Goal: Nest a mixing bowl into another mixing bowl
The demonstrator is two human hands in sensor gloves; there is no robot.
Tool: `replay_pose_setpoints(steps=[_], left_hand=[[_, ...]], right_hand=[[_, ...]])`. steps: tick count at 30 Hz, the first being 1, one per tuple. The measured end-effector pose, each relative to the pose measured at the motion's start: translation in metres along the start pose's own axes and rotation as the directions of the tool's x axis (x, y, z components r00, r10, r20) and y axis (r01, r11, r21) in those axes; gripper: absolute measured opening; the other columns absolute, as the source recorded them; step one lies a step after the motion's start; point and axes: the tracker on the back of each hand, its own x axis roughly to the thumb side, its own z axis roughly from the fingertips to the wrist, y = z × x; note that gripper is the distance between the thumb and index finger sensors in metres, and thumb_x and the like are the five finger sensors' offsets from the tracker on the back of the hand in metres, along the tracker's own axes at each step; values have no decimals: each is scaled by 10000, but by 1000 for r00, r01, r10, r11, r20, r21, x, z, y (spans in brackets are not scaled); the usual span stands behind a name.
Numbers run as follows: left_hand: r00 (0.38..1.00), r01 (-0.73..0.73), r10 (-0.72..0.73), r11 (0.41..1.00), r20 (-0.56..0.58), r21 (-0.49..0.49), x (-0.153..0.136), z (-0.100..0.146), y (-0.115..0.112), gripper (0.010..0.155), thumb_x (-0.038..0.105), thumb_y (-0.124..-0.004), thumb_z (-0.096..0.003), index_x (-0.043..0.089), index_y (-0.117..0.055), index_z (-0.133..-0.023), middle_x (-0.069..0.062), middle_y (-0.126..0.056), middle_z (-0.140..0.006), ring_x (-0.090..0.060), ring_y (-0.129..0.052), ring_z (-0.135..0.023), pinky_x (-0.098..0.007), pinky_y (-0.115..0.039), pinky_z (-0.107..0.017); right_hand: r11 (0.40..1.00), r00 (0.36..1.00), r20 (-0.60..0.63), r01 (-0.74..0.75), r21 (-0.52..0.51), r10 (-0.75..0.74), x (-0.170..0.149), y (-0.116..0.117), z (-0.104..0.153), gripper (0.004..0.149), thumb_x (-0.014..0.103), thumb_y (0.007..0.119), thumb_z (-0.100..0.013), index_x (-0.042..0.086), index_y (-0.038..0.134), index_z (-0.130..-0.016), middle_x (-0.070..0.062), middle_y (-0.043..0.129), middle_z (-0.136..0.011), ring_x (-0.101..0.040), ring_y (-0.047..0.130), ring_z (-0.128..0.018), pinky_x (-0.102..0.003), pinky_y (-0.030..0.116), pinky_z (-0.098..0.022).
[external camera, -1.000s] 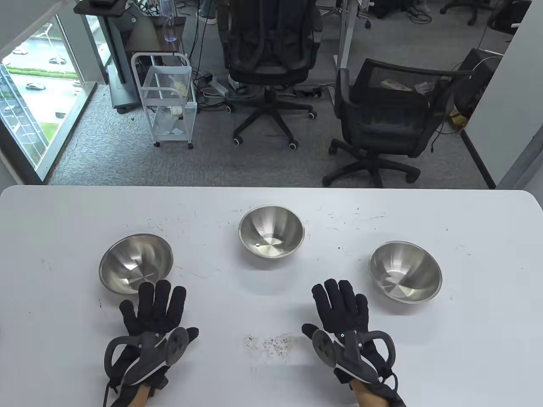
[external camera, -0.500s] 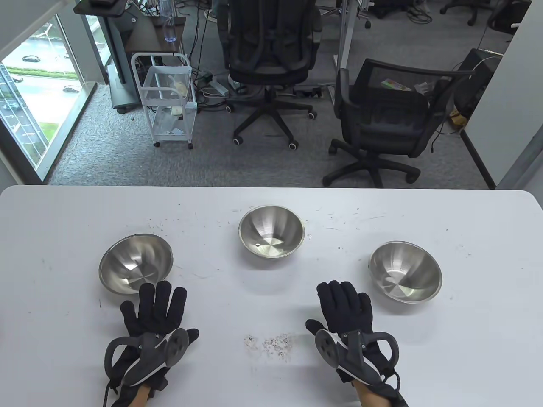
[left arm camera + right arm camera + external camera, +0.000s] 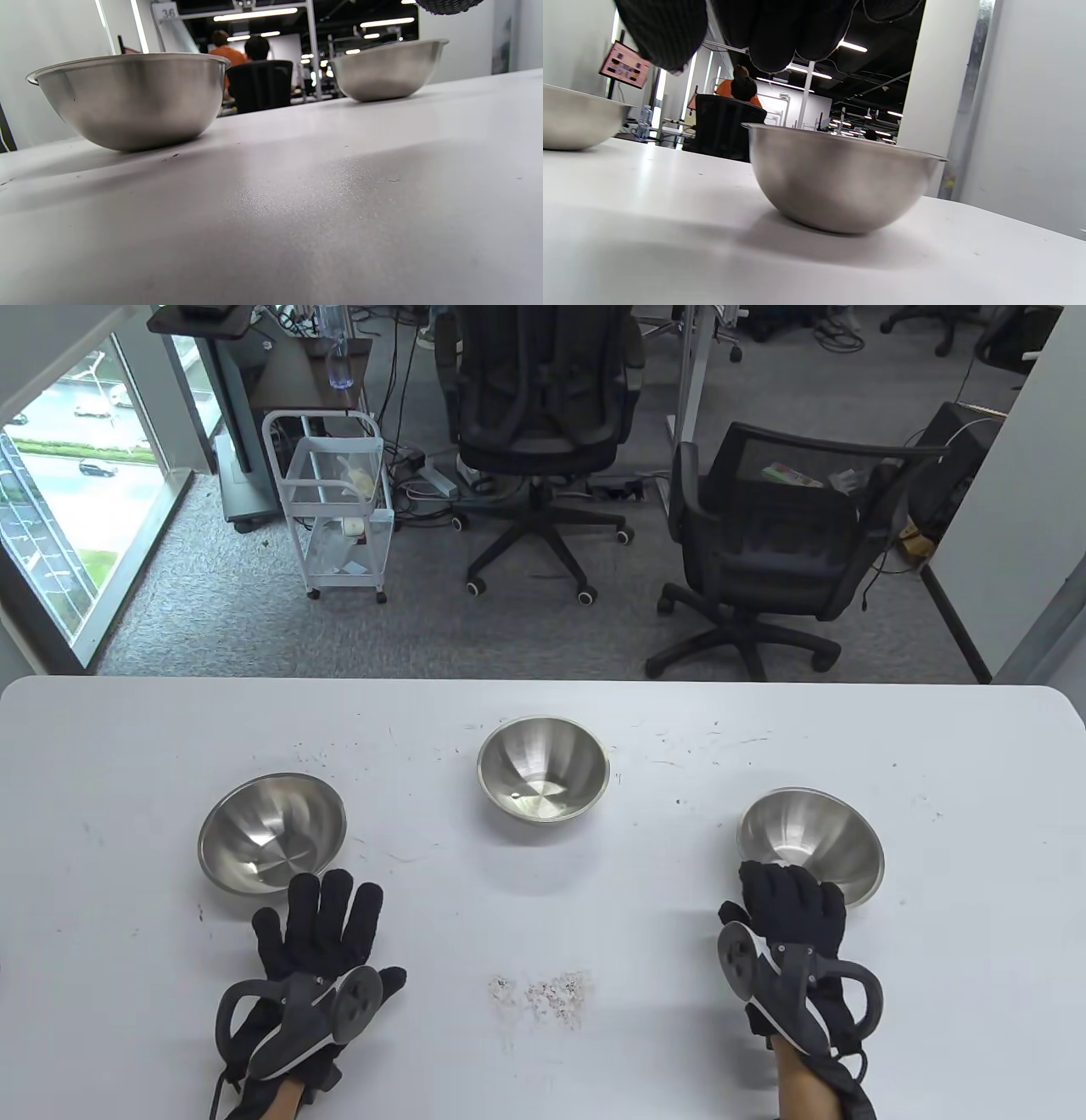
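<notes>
Three steel mixing bowls stand upright and apart on the white table [image 3: 543,1069]: a left bowl [image 3: 271,833], a middle bowl [image 3: 543,768] and a right bowl [image 3: 810,844]. My left hand [image 3: 321,903] lies flat and spread just in front of the left bowl, holding nothing. My right hand [image 3: 789,886] is at the near rim of the right bowl, fingers bent over it. In the right wrist view my fingers [image 3: 772,34] hang above that bowl [image 3: 835,182] without gripping it. The left wrist view shows the left bowl [image 3: 131,97] and the middle bowl [image 3: 388,70].
A patch of white crumbs [image 3: 543,993] lies on the table between my hands. Two office chairs [image 3: 764,543] and a white cart [image 3: 335,509] stand on the floor beyond the table's far edge.
My right hand has moved right and a little forward, from the table's middle to the near rim of the right bowl. My left hand has shifted slightly. The bowls have not moved.
</notes>
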Motion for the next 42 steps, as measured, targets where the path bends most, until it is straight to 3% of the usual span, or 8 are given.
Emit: replay_pose_setpoints(steps=[11,15,27,42], left_hand=[[1000,-11,11,1000,10,6,1,0,-1,988,720,-560,-494,269,2,-1170,-155,-100,-1275,-501,-94,-1143,-790,-272,-749],[1000,-16,16,1000,9,6,1,0,-1,988,721,-560,-494,270,2,-1170,-153,-99,-1276,-498,-94,-1144,-790,-273,-748],[1000,-15,15,1000,6,0,1,1,-1,970,719,-561,-494,267,-34,-1170,-158,-97,-1274,-500,-95,-1142,-791,-275,-747],[1000,-20,20,1000,2,3,0,1,0,972,719,-562,-493,265,-32,-1170,-158,-94,-1273,-503,-94,-1140,-792,-275,-745]], right_hand=[[995,997,-67,-30,90,36,-17,22,-15,461,452,889,-425,342,817,-867,113,998,-842,-213,913,-884,-565,611,-723],[995,997,-60,-40,87,46,-16,26,-17,354,399,876,-446,378,856,-799,131,1048,-766,-184,956,-847,-554,626,-720],[993,996,-41,-74,94,78,-9,29,-20,368,370,888,-451,361,850,-817,138,1049,-757,-193,965,-832,-557,629,-718],[996,995,-41,-90,-1,89,-7,38,-21,375,311,881,-461,341,831,-832,94,1001,-787,-236,931,-824,-562,626,-710]])
